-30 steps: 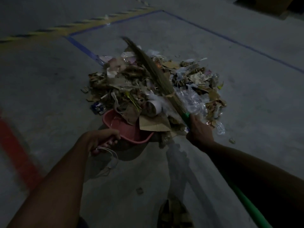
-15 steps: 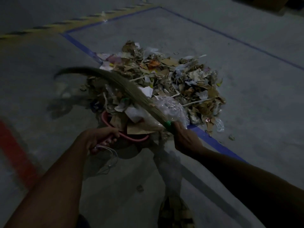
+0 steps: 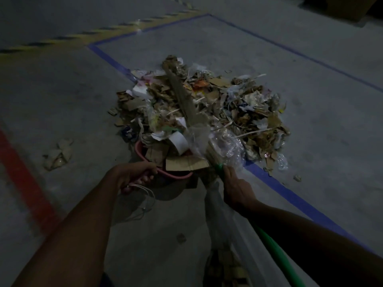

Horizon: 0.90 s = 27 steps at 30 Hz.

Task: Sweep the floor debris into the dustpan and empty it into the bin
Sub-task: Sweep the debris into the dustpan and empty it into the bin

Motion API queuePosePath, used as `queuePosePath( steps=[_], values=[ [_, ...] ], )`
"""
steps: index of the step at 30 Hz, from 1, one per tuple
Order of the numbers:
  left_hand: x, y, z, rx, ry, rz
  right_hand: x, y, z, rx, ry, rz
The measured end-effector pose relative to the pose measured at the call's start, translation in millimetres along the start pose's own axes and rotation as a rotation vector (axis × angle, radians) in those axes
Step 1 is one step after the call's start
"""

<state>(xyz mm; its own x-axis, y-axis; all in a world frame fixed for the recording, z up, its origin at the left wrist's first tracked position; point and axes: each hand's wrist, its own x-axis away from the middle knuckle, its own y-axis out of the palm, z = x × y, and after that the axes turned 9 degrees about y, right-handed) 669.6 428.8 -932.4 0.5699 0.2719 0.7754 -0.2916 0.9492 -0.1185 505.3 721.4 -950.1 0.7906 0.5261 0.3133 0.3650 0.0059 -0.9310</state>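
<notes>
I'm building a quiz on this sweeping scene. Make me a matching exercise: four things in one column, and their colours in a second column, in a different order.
Things:
1. dustpan
2. broom handle
3. floor stripe at the far left
4. floor line under the debris pile

Colours:
A. blue
B. green
C. pink
D. red

Pairs: 1-C, 2-B, 3-D, 4-A

The left hand grips the dustpan; the right hand grips the broom handle.
</notes>
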Motion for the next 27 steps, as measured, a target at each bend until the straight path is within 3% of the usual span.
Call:
queuePosePath(
  steps=[13, 18, 27],
  values=[
    [17.8, -1.4, 16.1, 0.071, 0.1, 0.098, 0.4, -45.8, -2.2, 0.064, -0.18, 0.061],
    [41.5, -18.8, 38.0, 0.056, 0.172, 0.182, -14.8, -66.9, -25.1, 0.015, -0.281, 0.103],
    [76.5, -50.1, 65.0, 0.226, 0.19, 0.26, -57.8, -146.5, -90.9, 0.15, -0.445, 0.139]
  ],
)
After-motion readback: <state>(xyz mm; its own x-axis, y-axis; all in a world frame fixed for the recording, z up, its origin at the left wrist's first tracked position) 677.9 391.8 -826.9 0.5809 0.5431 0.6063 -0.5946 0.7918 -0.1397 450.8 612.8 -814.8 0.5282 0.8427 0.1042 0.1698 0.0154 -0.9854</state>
